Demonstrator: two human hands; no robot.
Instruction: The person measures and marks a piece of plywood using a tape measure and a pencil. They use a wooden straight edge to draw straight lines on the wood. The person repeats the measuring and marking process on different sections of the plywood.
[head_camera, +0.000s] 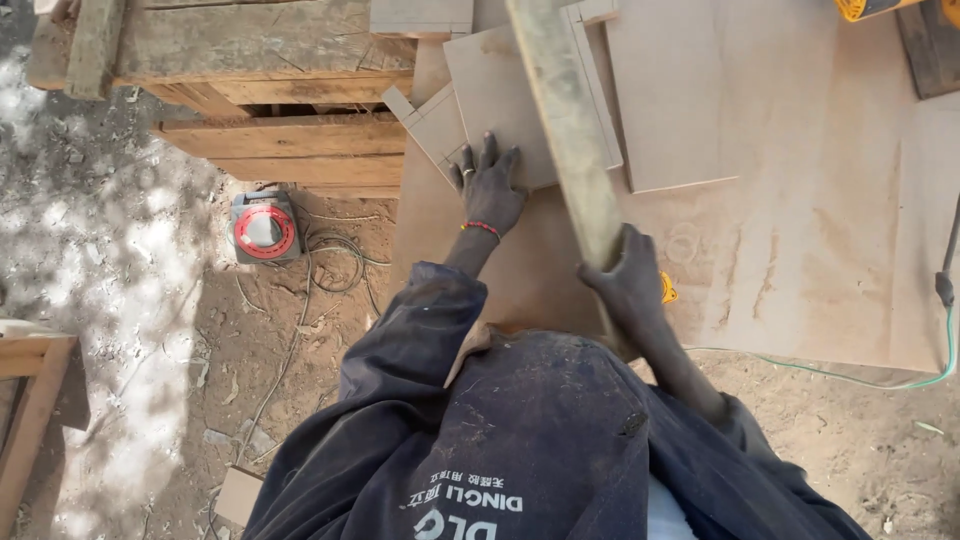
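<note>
- Your left hand (492, 190) is pressing flat, fingers spread wide, on the small board piece (500, 100) lying on the bench (820, 250).
- Your right hand (632, 280) is gripping the long wooden straightedge (570, 120) — you seem to be lining it up; steadiness matters.
- The straightedge's far end is running out of view.

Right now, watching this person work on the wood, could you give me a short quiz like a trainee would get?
1. True or false: the left hand lies flat, fingers spread, on a small cut panel.
2. What does the right hand grip? A) a hammer B) the long wooden batten C) a saw
3. Fill in: the red and grey cable reel sits on the dirt ____, beside the large board.
Key: 1 true; 2 B; 3 ground.
</note>
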